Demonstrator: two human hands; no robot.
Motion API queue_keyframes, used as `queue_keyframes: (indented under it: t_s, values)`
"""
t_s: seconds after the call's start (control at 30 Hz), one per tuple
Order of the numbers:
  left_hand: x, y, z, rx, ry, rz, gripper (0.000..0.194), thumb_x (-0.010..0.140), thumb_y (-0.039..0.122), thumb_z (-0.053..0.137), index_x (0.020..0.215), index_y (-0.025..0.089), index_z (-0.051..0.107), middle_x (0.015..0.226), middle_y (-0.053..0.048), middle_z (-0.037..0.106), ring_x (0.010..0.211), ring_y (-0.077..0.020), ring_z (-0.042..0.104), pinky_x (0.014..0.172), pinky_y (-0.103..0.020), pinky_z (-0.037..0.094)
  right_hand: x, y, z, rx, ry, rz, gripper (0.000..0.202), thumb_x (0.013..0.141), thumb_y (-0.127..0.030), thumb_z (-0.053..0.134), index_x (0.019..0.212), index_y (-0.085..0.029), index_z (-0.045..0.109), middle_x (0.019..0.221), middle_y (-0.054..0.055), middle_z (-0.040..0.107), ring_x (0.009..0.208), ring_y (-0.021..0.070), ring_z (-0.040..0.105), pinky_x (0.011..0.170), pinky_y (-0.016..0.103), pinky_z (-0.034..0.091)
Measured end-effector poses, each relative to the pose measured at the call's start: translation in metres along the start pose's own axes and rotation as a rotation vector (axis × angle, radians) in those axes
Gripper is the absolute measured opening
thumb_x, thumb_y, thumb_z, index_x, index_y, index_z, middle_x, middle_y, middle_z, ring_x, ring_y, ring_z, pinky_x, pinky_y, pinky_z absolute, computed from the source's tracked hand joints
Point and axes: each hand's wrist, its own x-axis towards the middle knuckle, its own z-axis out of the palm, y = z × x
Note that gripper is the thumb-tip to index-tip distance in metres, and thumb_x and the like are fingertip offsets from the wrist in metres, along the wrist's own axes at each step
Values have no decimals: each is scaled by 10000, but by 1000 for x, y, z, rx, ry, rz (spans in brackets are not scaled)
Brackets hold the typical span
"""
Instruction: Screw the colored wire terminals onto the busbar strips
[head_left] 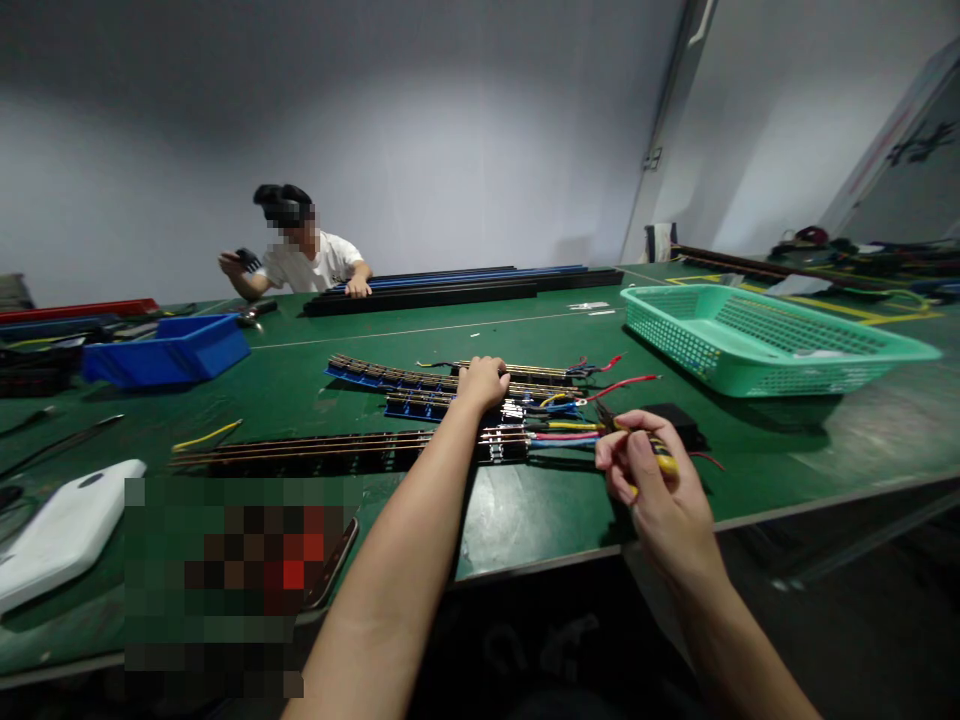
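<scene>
My right hand (649, 470) is closed around yellow-handled pliers (666, 462), whose dark jaws point up and left beside coloured wires (566, 437). These wires come out of the right end of a long black strip with copper-coloured rods (300, 450), the one nearest me. My left hand (484, 382) rests over shorter strips on blue bases (412, 402) behind it. Its fingers are bent downward, and whatever they touch is hidden beneath them. Red-tipped wires (626, 382) stick out to the right of those strips.
A green basket (720, 370) stands at the right, a blue bin (169, 350) at the left. A white device (71, 530) lies front left. Across the table, a person (315, 258) leans by long black bars (450, 292). A black box (675, 425) sits behind my right hand.
</scene>
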Motion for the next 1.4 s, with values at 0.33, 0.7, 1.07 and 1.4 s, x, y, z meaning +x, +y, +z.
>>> queue_keyframes:
  t_s: [0.33,0.7,1.07,1.4]
  values:
    - [-1,-1,1,-6,17,8,260,977,350,511,1153,253,676,1273,-69,678,1221,-274,541,999,-436,444,48,21,-7,-183,-2,30,434,883,-648,581,1011,-237,522,655,-31,610,423,87,421,430,214,327]
    - [-1,-1,1,-4,16,11,286,976,349,511,1181,233,672,1279,-77,676,1219,-280,542,993,-445,450,29,29,12,-848,-129,-247,210,916,-355,574,941,-204,717,826,74,739,716,210,670,681,308,464]
    - [-1,0,0,-4,11,2,273,972,339,510,1160,240,680,1265,-72,682,1207,-278,542,984,-434,448,27,4,15,271,324,24,336,791,-435,749,1014,-229,605,645,-77,535,410,38,372,381,161,298]
    - [0,-2,3,-7,23,13,278,975,349,516,1171,231,673,1271,-77,680,1216,-280,543,993,-439,446,112,-18,-3,12,264,-146,279,810,-303,688,1039,-227,549,700,-52,606,365,44,364,337,176,299]
